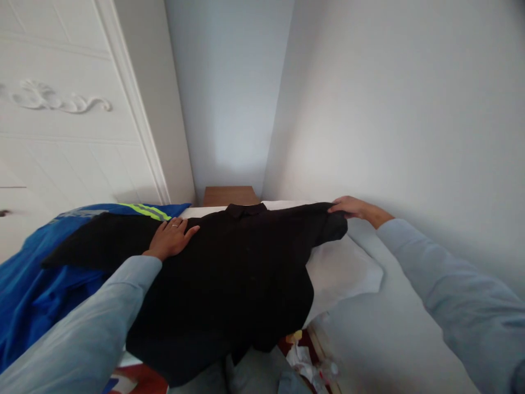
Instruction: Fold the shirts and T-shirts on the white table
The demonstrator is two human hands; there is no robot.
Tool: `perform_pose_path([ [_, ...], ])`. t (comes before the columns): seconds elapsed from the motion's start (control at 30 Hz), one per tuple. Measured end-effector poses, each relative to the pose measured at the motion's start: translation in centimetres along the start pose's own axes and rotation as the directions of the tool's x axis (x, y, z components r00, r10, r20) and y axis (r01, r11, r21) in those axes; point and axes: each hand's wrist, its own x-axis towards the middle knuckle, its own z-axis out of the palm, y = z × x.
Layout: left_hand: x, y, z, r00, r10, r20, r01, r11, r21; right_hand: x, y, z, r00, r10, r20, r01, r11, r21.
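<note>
Your left hand [172, 236] lies flat, fingers spread, on the black collared shirt [229, 273] laid over the white bed [348, 268]; your right hand [348, 207] pinches its sleeve end by the wall; a blue jacket [36, 273] lies beside it.

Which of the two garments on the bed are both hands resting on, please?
The black shirt, spread flat in the middle. The left hand presses it and the right hand holds its sleeve; the blue jacket lies untouched beside it.

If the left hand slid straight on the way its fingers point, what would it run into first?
The left hand lies flat on the black shirt, fingers aimed toward the collar. It would probably cross more black cloth and meet the collar first, though depth is hard to judge.
</note>
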Motion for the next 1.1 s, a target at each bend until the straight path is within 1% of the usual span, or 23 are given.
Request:
perform_pose_path([
  [0.03,0.1,0.0,0.1,1.0,-0.007,0.009,0.007,1.0,0.001,0.2,0.5,-0.4,0.998,0.024,-0.059,-0.028,0.998,-0.062],
  [0.07,0.1,-0.1,0.1,1.0,-0.013,0.016,0.013,1.0,0.0,0.2,1.1,-0.6,0.996,0.033,-0.079,-0.04,0.995,-0.091],
  [0.1,0.2,-0.1,0.2,1.0,-0.017,0.02,0.017,1.0,-0.002,0.2,1.7,-0.7,0.997,0.028,-0.065,-0.034,0.996,-0.087],
  [0.17,0.2,-0.2,0.3,1.0,-0.013,0.014,0.014,1.0,-0.009,-0.2,2.9,-0.5,1.0,-0.003,-0.001,0.003,1.0,-0.026],
  [0.2,0.2,-0.2,0.3,1.0,-0.011,0.005,0.011,1.0,-0.015,-0.6,3.4,-0.3,1.0,0.0,0.021,0.001,1.0,-0.017],
  [0.3,0.3,-0.3,0.4,1.0,0.004,-0.023,-0.005,0.999,-0.039,-1.8,4.8,0.7,0.995,0.082,0.064,-0.075,0.993,-0.092],
  [0.4,0.3,-0.3,0.3,1.0,0.001,-0.012,-0.001,1.0,-0.028,-2.9,5.6,1.7,0.982,0.151,0.117,-0.133,0.98,-0.15],
  [0.5,0.2,0.0,0.0,0.999,-0.025,0.03,0.025,1.0,0.012,-3.5,5.7,2.1,0.982,0.118,0.147,-0.106,0.99,-0.088],
  [0.57,0.1,0.2,-0.2,0.998,-0.037,0.045,0.036,0.999,0.024,-3.4,5.4,1.6,0.986,0.028,0.167,-0.038,0.998,0.055],
  [0.6,0.1,0.3,-0.3,0.998,-0.042,0.047,0.041,0.999,0.025,-3.2,5.2,1.1,0.992,-0.028,0.126,0.01,0.99,0.144],
  [0.63,0.0,0.4,-0.4,0.998,-0.044,0.046,0.043,0.999,0.023,-2.9,5.1,0.6,0.997,-0.067,0.029,0.059,0.976,0.211],
  [0.67,0.0,0.5,-0.5,0.998,-0.045,0.044,0.044,0.999,0.019,-2.5,4.9,0.0,0.991,-0.076,-0.112,0.101,0.967,0.236],
  [0.7,0.0,0.6,-0.5,0.998,-0.051,0.043,0.051,0.999,0.016,-2.0,4.9,-0.6,0.962,-0.063,-0.264,0.123,0.969,0.216],
  [0.73,-0.1,0.7,-0.5,0.997,-0.06,0.042,0.059,0.998,0.014,-1.6,4.9,-1.1,0.92,-0.033,-0.39,0.108,0.979,0.172],
  [0.77,-0.1,0.7,-0.5,0.997,-0.069,0.043,0.068,0.998,0.013,-1.1,5.1,-1.4,0.884,0.003,-0.468,0.064,0.99,0.127],
  [0.8,-0.2,0.8,-0.5,0.996,-0.075,0.041,0.074,0.997,0.014,-0.8,5.3,-1.6,0.866,0.038,-0.498,0.011,0.995,0.095],
  [0.83,-0.2,0.8,-0.4,0.996,-0.077,0.039,0.077,0.997,0.015,-0.6,5.7,-1.6,0.869,0.066,-0.491,-0.031,0.996,0.08],
  [0.87,-0.3,0.9,-0.4,0.996,-0.078,0.036,0.077,0.997,0.016,-0.5,6.2,-1.4,0.883,0.082,-0.463,-0.054,0.996,0.074],
  [0.9,-0.3,0.9,-0.4,0.996,-0.077,0.035,0.077,0.997,0.016,-0.6,6.7,-1.1,0.897,0.078,-0.436,-0.061,0.997,0.053],
  [0.93,-0.3,0.9,-0.4,0.996,-0.077,0.036,0.076,0.997,0.015,-0.9,7.3,-0.8,0.907,0.047,-0.42,-0.053,0.999,-0.004],
  [1.0,-0.1,0.8,-0.8,0.995,-0.077,0.063,0.077,0.997,0.004,-1.7,8.4,0.0,0.907,-0.099,-0.409,0.008,0.976,-0.218],
  [1.03,0.1,0.9,-1.2,0.992,-0.087,0.093,0.088,0.996,-0.01,-2.2,8.9,0.5,0.896,-0.191,-0.402,0.048,0.94,-0.339],
  [1.1,1.0,1.2,-2.2,0.977,-0.142,0.16,0.152,0.987,-0.052,-3.3,9.5,1.2,0.854,-0.364,-0.371,0.121,0.833,-0.539],
])
